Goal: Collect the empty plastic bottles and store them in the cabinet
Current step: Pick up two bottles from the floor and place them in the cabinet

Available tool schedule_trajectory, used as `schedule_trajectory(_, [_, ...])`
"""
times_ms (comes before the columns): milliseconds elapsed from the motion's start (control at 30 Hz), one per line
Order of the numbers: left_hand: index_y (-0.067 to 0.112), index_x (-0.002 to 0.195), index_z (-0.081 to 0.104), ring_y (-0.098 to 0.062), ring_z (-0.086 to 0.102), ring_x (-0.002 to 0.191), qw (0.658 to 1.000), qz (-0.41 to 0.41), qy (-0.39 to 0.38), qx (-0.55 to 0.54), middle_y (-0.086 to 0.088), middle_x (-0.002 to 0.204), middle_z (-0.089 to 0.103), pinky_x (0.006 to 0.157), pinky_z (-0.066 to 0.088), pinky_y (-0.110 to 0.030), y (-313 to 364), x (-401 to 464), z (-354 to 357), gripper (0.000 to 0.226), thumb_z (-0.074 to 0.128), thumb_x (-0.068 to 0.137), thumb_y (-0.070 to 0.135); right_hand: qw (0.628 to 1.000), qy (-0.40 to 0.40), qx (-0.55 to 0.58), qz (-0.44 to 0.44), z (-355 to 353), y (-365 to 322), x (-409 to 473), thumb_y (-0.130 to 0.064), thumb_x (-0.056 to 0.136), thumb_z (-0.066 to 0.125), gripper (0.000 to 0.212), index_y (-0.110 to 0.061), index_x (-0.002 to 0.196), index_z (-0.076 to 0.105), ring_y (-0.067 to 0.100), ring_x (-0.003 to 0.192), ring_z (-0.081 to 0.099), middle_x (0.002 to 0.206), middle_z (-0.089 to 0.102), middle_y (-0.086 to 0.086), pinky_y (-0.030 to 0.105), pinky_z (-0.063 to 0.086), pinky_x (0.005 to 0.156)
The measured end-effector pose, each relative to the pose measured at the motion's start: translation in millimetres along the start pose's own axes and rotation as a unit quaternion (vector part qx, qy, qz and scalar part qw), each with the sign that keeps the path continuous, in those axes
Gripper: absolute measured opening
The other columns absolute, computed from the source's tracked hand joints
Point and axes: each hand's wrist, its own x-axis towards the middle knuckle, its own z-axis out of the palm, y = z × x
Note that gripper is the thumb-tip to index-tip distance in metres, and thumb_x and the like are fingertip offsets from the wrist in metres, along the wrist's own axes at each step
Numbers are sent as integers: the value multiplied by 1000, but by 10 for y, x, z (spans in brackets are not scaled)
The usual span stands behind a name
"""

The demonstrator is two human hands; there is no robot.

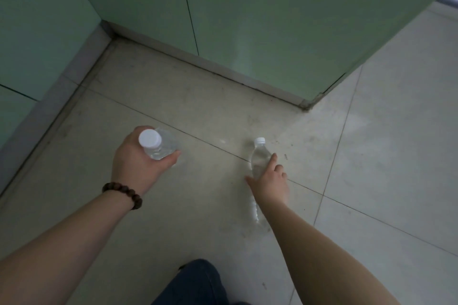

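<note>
Hands grip clear white-capped bottles: left hand (138, 163) one (158, 146), right hand (270, 181) another (259, 156).

Clear plastic bottles: two, each with a white cap. One capped bottle (158, 146) at 9 o'clock of frame centre; one tall capped bottle (259, 156) at 3 o'clock. Hands: two, the left hand (138, 163) and the right hand (271, 181). Beaded bracelet (123, 193): one, at 8 o'clock. Green cabinet door panels (272, 20): at least three, from 9 to 1 o'clock. Denim-clad knee (195, 282): one, at 6 o'clock.
</note>
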Motion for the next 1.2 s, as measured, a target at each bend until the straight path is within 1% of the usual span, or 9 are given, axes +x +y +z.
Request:
schedule_trajectory(100, [19, 98, 57, -20, 61, 86, 1000, -5, 2, -1, -2, 95, 65, 75, 47, -29, -30, 9, -17, 52, 90, 60, 32, 1000, 12, 6, 2, -19, -10, 30, -31, 84, 61, 84, -7, 148, 11, 30, 118, 48, 135, 45, 12, 39, 48, 87])
schedule_trajectory(267, [20, 98, 57, -17, 59, 85, 999, -32, 21, -12, 1, 93, 64, 76, 43, -27, 191, -124, -311, 50, 89, 61, 32, 997, 31, 52, -44, -389, -84, -246, -30, 81, 67, 83, -8, 145, 19, 30, 117, 50, 136, 44, 11, 37, 46, 85])
schedule_trajectory(500, [18, 94, 62, -21, 66, 84, 995, -91, 12, -37, 1, 89, 69, 77, 55, -38, 993, -540, -1451, 48, 88, 59, 37, 986, 80, 86, -122, -1831, -739, -1303, -36, 77, 70, 82, -14, 143, 27, 30, 111, 54, 134, 49, 6, 36, 47, 78])
schedule_trajectory(600, [20, 92, 62, -22, 66, 84, 991, -123, 11, -58, 1, 89, 68, 79, 55, -39, 1507, -718, -2124, 48, 89, 58, 38, 982, 87, 88, -142, -2617, -1168, -1823, -37, 76, 71, 80, -17, 141, 30, 30, 110, 55, 133, 49, 3, 35, 45, 74])
schedule_trajectory(733, [23, 93, 60, -24, 64, 91, 988, -112, 58, -88, -3, 94, 67, 88, 51, -38, 2257, -964, -3110, 50, 92, 55, 32, 975, 83, 99, -178, -3687, -1694, -2617, -37, 75, 70, 77, -20, 138, 30, 25, 116, 52, 135, 48, -2, 36, 45, 77])
schedule_trajectory(833, [21, 91, 60, -25, 64, 88, 988, -104, 73, -90, -4, 91, 67, 86, 52, -39, 2628, -1077, -3670, 50, 91, 55, 37, 972, 91, 120, -183, -4230, -1958, -3067, -38, 73, 71, 76, -24, 137, 32, 20, 114, 54, 130, 52, -6, 34, 46, 78])
schedule_trajectory(900, [21, 90, 58, -26, 63, 88, 985, -99, 126, -64, -4, 91, 67, 82, 52, -39, 3104, -1400, -4455, 51, 88, 56, 44, 960, 101, 125, -231, -4913, -2230, -3795, -40, 74, 71, 75, -25, 136, 31, 19, 112, 55, 129, 51, -7, 34, 46, 77])
schedule_trajectory(1067, [20, 101, 58, -29, 63, 92, 980, -99, 168, -35, -5, 99, 67, 78, 50, -34, 3493, -1735, -5064, 57, 85, 59, 49, 939, 110, 144, -292, -5346, -2426, -4399, -42, 76, 71, 77, -26, 138, 28, 18, 111, 55, 130, 50, -10, 30, 42, 76])
schedule_trajectory(1200, [22, 92, 60, -25, 63, 86, 965, -108, 232, -49, 0, 90, 67, 73, 48, -30, 3562, -2276, -5386, 49, 83, 60, 50, 922, 107, 153, -340, -5455, -2462, -4921, -44, 74, 72, 80, -28, 139, 27, 18, 111, 57, 132, 51, -10, 32, 46, 80])
